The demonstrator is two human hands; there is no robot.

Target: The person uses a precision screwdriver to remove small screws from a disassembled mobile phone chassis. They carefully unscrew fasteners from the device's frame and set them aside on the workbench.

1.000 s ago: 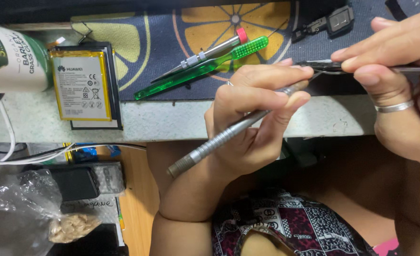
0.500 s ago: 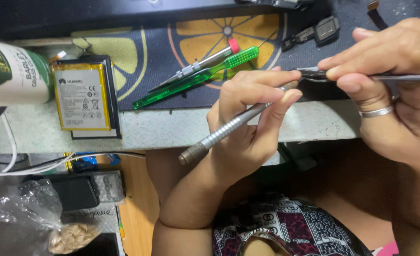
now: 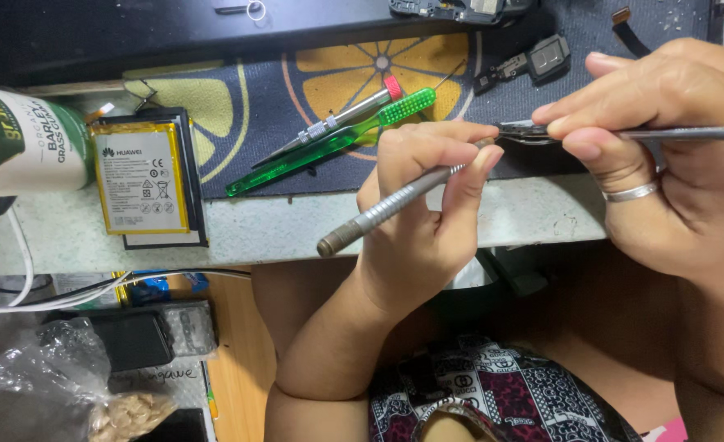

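Observation:
My left hand (image 3: 423,205) grips a grey knurled metal tool (image 3: 382,211), a slim screwdriver-like rod, whose tip points up-right toward a small dark part (image 3: 519,131). My right hand (image 3: 665,155), with a silver ring on one finger, pinches dark metal tweezers (image 3: 681,133) that lie level and reach left to that same small part. Both hands hover over the front edge of the pale worktop (image 3: 296,229). What the tool tip touches is hidden by my fingers.
A green toothbrush (image 3: 329,141) and a red-capped silver screwdriver (image 3: 337,123) lie on a dark mat with citrus slices (image 3: 313,74). A yellow flat phone battery (image 3: 139,178) and a green-white canister (image 3: 18,139) sit left. Small phone parts (image 3: 542,57) lie at the back.
The view has shifted slightly, so both hands sit a little lower in frame. My left hand's tool has tilted a bit flatter; the tweezers stay on the small part.

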